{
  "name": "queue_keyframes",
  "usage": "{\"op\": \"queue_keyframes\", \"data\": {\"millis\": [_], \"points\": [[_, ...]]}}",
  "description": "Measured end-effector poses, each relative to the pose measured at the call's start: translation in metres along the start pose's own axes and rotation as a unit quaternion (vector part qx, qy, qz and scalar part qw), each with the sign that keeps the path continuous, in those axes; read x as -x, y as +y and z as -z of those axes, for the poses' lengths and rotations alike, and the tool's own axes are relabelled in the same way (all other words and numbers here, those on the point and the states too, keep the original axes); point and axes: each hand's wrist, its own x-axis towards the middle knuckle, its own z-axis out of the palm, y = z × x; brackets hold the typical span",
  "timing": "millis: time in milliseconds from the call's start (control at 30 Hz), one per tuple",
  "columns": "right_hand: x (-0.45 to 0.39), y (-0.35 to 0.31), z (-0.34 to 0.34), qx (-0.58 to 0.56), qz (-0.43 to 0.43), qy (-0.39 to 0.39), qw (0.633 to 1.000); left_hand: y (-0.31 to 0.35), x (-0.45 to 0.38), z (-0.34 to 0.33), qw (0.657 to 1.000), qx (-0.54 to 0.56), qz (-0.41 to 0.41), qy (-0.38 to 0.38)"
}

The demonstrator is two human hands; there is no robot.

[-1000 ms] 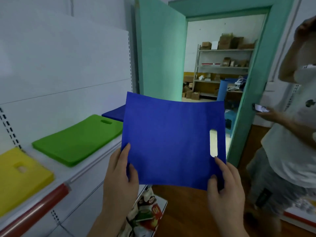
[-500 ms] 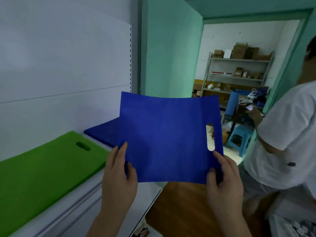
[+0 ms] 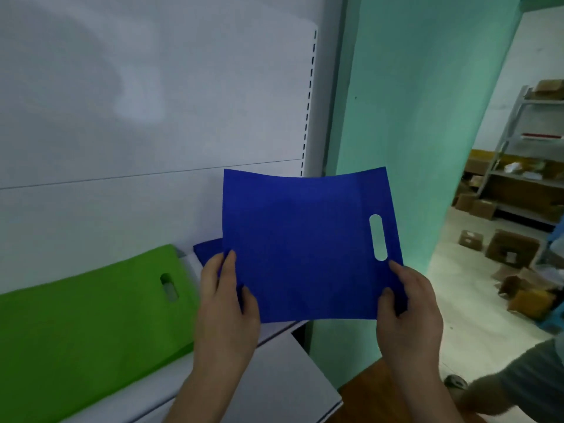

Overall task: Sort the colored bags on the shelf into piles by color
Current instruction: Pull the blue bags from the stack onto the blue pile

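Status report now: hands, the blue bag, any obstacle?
Left hand and right hand grip blue bag. Blue pile behind it, right of green pile. No obstacle seen.

The light is dim and cool around me. A soft glare patch sits on the white panel (image 3: 137, 96). The far room (image 3: 518, 178) is brighter. Everything looks slightly soft, the green bag (image 3: 85, 315) blurs, and straight lines bow toward the edges.
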Motion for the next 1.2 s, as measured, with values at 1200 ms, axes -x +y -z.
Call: {"op": "queue_keyframes", "data": {"millis": [1200], "points": [[-0.131,0.089,-0.13,0.048,0.109,-0.264,0.957,-0.026,-0.015,-0.083,0.876,-0.453,0.164,0.023]]}}
